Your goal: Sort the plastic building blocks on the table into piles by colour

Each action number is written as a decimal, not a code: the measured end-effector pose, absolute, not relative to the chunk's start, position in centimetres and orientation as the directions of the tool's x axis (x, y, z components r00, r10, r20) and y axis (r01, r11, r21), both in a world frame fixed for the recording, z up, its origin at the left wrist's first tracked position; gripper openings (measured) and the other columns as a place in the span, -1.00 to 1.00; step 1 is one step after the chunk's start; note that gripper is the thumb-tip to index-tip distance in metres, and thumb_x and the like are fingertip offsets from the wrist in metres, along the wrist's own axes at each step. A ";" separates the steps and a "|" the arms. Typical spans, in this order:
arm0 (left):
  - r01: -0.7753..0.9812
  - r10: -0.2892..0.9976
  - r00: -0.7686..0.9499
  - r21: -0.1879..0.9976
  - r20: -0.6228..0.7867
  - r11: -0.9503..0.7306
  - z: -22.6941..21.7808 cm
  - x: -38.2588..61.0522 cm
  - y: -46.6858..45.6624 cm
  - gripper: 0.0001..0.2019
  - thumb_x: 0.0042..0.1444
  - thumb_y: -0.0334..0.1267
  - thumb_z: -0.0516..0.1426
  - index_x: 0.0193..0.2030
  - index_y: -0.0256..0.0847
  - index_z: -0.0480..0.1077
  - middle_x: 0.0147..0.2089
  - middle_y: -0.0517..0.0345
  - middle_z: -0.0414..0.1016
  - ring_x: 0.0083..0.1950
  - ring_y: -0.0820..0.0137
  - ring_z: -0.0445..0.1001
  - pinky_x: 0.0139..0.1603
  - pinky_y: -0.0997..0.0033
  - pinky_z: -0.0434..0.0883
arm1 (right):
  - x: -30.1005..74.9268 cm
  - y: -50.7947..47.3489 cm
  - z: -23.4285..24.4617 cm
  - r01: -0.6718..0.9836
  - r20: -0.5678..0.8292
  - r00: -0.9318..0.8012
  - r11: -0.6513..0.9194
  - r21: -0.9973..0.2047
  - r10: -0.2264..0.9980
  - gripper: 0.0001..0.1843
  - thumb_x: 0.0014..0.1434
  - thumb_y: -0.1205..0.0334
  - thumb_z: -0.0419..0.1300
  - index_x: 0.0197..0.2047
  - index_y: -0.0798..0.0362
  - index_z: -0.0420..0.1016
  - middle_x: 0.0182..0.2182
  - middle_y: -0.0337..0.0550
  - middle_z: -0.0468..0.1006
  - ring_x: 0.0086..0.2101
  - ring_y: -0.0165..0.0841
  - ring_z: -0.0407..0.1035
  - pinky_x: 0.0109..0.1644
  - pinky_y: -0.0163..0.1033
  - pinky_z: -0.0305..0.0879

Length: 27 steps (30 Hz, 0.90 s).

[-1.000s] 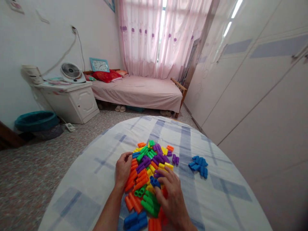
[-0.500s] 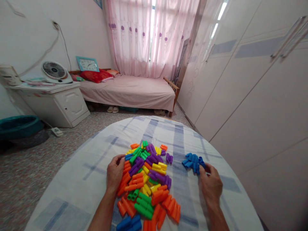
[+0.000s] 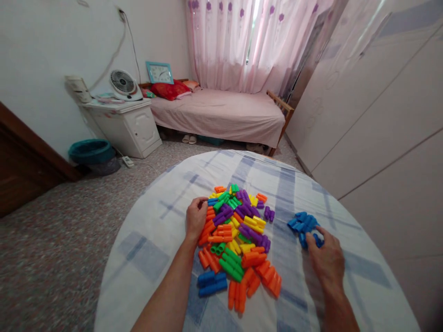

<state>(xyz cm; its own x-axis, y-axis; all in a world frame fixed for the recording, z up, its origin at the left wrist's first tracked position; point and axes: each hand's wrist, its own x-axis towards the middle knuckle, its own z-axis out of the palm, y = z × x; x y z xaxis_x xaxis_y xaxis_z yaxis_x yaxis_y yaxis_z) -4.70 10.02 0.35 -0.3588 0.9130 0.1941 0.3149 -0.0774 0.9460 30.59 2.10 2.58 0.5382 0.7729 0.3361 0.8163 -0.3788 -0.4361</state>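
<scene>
A heap of plastic tube blocks (image 3: 238,235) in orange, green, purple, yellow and blue lies on a round table (image 3: 162,230) under a white cloth with blue checks. My left hand (image 3: 195,218) rests curled against the heap's left edge, fingers touching orange blocks. A small separate pile of blue blocks (image 3: 304,224) sits to the right. My right hand (image 3: 324,261) lies at the near side of that pile, fingertips closed on a blue block. Two joined blue blocks (image 3: 212,282) lie at the heap's near left.
Beyond the table stand a bed with a pink cover (image 3: 221,113), a white cabinet (image 3: 126,127) with a fan (image 3: 123,84), and a teal basin (image 3: 90,151) on the floor. White wardrobe doors (image 3: 377,101) line the right side. A dark wooden panel (image 3: 24,166) is at left.
My right hand left the heap and moved right to the blue pile, carrying a blue block there. My left hand stayed at the heap's left edge. The camera view swung left.
</scene>
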 end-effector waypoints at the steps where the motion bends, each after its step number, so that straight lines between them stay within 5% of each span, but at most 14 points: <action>1: 0.315 0.913 -0.359 0.946 0.194 -0.078 0.4 -4.7 10.0 -0.78 0.07 -0.25 0.03 -0.23 -0.21 0.47 -0.25 0.10 0.54 -0.22 0.37 0.48 -0.12 0.38 0.39 | 30.4 2.1 2.9 0.832 0.345 0.523 -0.380 -0.404 0.779 -0.43 0.09 -0.07 -0.03 0.03 0.13 0.41 -0.07 0.14 0.44 -0.09 -0.03 0.31 -0.06 0.06 0.25; 4: 0.315 0.913 -0.366 0.947 0.182 -0.063 0.4 -4.6 9.9 -0.79 0.07 -0.26 0.04 -0.22 -0.21 0.47 -0.25 0.11 0.54 -0.23 0.37 0.48 -0.14 0.39 0.39 | 28.7 1.7 4.6 0.894 0.448 0.420 -0.278 -0.351 0.789 -0.47 0.11 -0.05 -0.01 -0.01 0.14 0.41 -0.06 0.14 0.44 -0.04 0.00 0.29 -0.01 0.11 0.21; 6: 0.317 0.914 -0.367 0.947 0.176 -0.055 0.4 -4.6 9.9 -0.79 0.07 -0.26 0.04 -0.22 -0.20 0.46 -0.25 0.11 0.54 -0.24 0.37 0.48 -0.14 0.39 0.39 | 26.3 0.9 6.3 0.926 0.507 0.265 -0.069 -0.372 0.820 -0.53 0.13 -0.01 0.03 -0.02 0.12 0.40 -0.06 0.10 0.45 -0.02 -0.07 0.29 0.04 0.04 0.20; 10: 0.325 0.915 -0.360 0.944 0.184 -0.062 0.6 -4.6 9.9 -0.79 0.07 -0.27 0.04 -0.22 -0.20 0.46 -0.25 0.12 0.54 -0.23 0.38 0.48 -0.14 0.39 0.39 | 18.7 -2.2 8.7 0.754 0.394 -0.307 0.474 -0.455 0.866 -0.67 0.15 0.18 0.12 0.01 -0.06 0.35 -0.07 -0.15 0.48 -0.03 -0.29 0.30 0.05 -0.16 0.20; 13: 0.327 0.916 -0.355 0.943 0.185 -0.064 0.6 -4.6 9.9 -0.79 0.07 -0.25 0.04 -0.23 -0.20 0.46 -0.25 0.11 0.54 -0.23 0.36 0.48 -0.14 0.38 0.39 | 13.0 -4.4 7.5 0.630 0.276 -0.576 0.633 -0.451 0.770 -0.65 0.03 0.21 0.24 -0.07 -0.11 0.37 -0.16 -0.27 0.52 -0.11 -0.30 0.33 -0.01 -0.18 0.19; 20: 0.297 0.922 -0.353 0.954 0.158 -0.049 0.0 -5.0 10.2 -0.75 0.05 -0.17 0.05 -0.21 -0.19 0.47 -0.24 0.11 0.56 -0.23 0.33 0.49 -0.15 0.37 0.41 | 8.9 -4.7 1.7 0.723 0.440 -0.553 0.670 -0.169 0.708 -0.80 0.06 0.14 0.23 -0.24 -0.01 0.37 -0.38 -0.26 0.49 -0.29 -0.31 0.32 -0.09 -0.10 0.17; 24: 0.300 0.927 -0.344 0.953 0.152 -0.045 0.1 -5.0 10.1 -0.74 0.04 -0.15 0.06 -0.21 -0.20 0.47 -0.23 0.09 0.56 -0.20 0.31 0.50 -0.15 0.36 0.41 | 10.2 -4.2 3.4 0.626 0.434 -0.569 0.710 -0.323 0.699 -0.64 -0.05 0.02 0.27 -0.19 -0.04 0.36 -0.32 -0.28 0.49 -0.26 -0.31 0.32 -0.09 -0.11 0.18; 27: 0.292 0.931 -0.338 0.956 0.141 -0.039 0.4 -5.0 10.0 -0.72 0.03 -0.13 0.07 -0.21 -0.21 0.47 -0.24 0.08 0.56 -0.22 0.30 0.50 -0.16 0.34 0.41 | 13.6 -3.2 6.0 0.675 0.437 -0.355 0.550 -0.491 0.826 -0.61 -0.01 0.17 0.24 -0.06 -0.07 0.35 -0.18 -0.23 0.48 -0.13 -0.28 0.30 0.01 -0.10 0.15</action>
